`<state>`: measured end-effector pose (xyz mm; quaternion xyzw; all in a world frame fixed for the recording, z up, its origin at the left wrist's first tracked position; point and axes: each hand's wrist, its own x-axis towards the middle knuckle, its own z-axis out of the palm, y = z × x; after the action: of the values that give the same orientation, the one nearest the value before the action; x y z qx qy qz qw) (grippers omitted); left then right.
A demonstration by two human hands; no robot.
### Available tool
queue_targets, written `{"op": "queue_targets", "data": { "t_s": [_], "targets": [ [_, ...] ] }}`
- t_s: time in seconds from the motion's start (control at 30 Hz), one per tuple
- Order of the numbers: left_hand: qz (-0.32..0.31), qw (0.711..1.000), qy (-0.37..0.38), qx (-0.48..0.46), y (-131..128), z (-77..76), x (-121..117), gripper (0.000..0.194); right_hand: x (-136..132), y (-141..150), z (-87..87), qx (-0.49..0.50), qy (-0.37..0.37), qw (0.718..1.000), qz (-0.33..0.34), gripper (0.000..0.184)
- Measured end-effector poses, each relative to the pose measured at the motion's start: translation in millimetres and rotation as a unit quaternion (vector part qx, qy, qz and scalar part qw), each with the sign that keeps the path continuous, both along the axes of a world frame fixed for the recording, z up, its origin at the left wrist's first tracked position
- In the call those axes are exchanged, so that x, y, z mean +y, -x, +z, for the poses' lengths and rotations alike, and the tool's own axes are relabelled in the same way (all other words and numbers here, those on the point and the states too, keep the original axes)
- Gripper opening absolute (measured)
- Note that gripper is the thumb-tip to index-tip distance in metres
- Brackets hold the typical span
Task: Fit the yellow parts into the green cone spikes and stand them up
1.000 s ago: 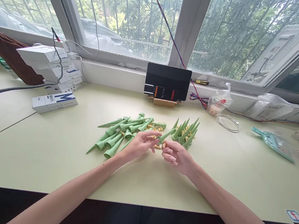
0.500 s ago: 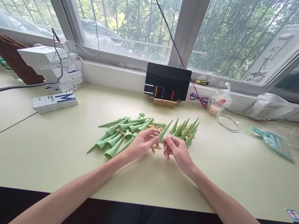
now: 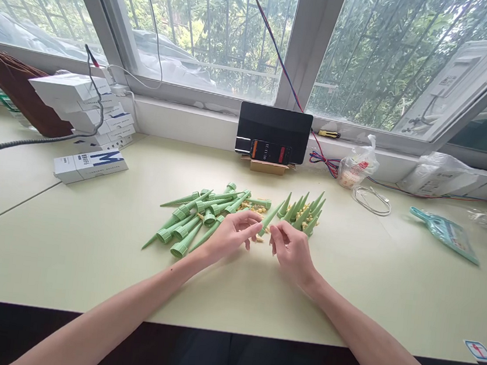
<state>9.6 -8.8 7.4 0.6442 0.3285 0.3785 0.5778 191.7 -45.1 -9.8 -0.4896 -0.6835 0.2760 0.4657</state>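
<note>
Just left of the standing spikes [image 3: 297,208], the left hand [image 3: 236,232] pinches a green spike [image 3: 270,217]; whether the right hand's [image 3: 295,250] grip holds anything, one cannot tell. A loose pinch could drop the spike.

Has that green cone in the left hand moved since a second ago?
Yes, slightly: against the black screen, the green cone in the left hand has tipped steeper, its point swinging nearer the screen.
</note>
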Motion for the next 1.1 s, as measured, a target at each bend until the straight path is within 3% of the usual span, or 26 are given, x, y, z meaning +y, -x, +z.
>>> {"op": "queue_targets", "data": {
  "t_s": [0.2,0.37,0.47,0.6,0.77,0.87,0.97,1.1],
  "targets": [
    [-0.012,1.000,-0.017,-0.005,1.4,-4.8,1.3,0.031,-2.5,2.2,0.4,0.029,0.026,0.999,0.004,0.039],
    [-0.031,0.999,-0.032,-0.006,2.6,-5.8,2.8,0.030,-1.8,3.9,3.7,0.145,0.118,0.982,0.034,0.040],
    [-0.028,0.999,-0.038,-0.006,2.5,-7.5,3.9,0.030,1.1,3.2,5.9,0.239,0.206,0.946,0.071,0.041],
    [-0.001,0.999,-0.041,-0.029,1.3,-11.4,5.2,0.030,5.0,0.6,7.2,0.346,0.315,0.875,0.126,0.038],
    [0.000,0.997,-0.055,-0.049,-0.1,-12.0,5.2,0.025,8.2,-3.7,9.0,0.401,0.400,0.806,0.173,0.030],
    [-0.002,0.996,-0.063,-0.056,-0.7,-11.8,5.2,0.024,9.2,-5.0,11.2,0.415,0.431,0.782,0.177,0.024],
    [-0.003,0.997,-0.067,-0.048,-0.7,-12.9,5.9,0.024,9.0,-3.3,11.8,0.402,0.421,0.796,0.166,0.026],
    [0.007,0.997,-0.075,-0.007,0.8,-13.5,7.0,0.026,6.3,2.5,8.2,0.327,0.345,0.872,0.116,0.035]
  ]
}}
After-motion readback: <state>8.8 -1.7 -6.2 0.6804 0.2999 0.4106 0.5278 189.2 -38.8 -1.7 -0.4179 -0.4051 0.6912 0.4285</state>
